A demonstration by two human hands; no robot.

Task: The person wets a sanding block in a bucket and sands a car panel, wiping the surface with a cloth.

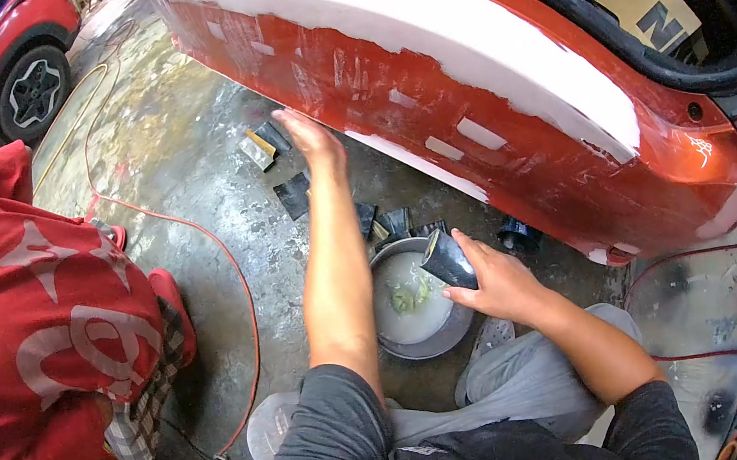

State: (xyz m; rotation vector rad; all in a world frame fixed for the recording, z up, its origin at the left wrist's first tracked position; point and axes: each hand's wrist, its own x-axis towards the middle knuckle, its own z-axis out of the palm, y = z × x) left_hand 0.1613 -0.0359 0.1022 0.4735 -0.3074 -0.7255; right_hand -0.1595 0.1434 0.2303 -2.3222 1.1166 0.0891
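Note:
My right hand grips a dark block wrapped in black sandpaper over the right rim of a round grey basin. Cloudy water and a greenish cloth or sponge are in the basin. My left hand is stretched out, fingers together and straight, beside the lower edge of a red car panel with white filler patches; nothing shows in it. Dark sandpaper pieces lie on the floor below my left hand and behind the basin.
A person in a red shirt bends at the left. A red hose runs over the wet floor. Another red car's wheel stands at the upper left. A dark can-like object sits beneath the panel.

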